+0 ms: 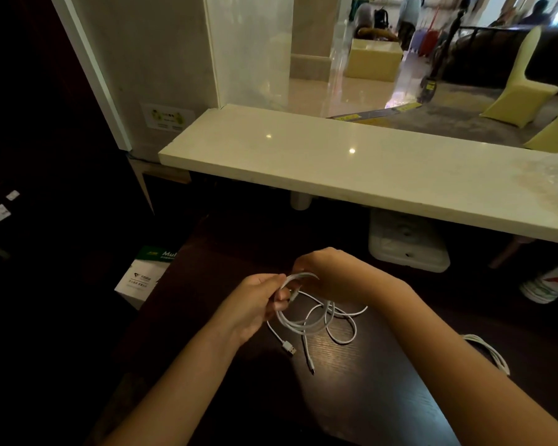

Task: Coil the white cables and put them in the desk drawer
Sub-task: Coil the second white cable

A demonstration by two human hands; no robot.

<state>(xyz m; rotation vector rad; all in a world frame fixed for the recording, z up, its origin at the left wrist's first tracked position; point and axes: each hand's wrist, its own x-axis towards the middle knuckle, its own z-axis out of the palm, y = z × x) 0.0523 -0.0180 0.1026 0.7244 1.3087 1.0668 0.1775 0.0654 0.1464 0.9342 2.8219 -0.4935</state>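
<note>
A white USB cable (316, 320) hangs in loose loops over the dark wooden desk (351, 397), both of its plug ends trailing down onto the desk. My left hand (255, 300) pinches the top of the loops. My right hand (329, 272) grips the same bundle just behind, its fingers curled over the cable. A second white cable (487, 350) lies bunched on the desk, to the right of my right forearm. No drawer is visible.
A pale stone counter (368, 165) runs above and beyond the desk, with a glass pane (271, 53) on it. A white box (142, 278) with green print sits left of the desk. A white power strip (406, 243) lies under the counter.
</note>
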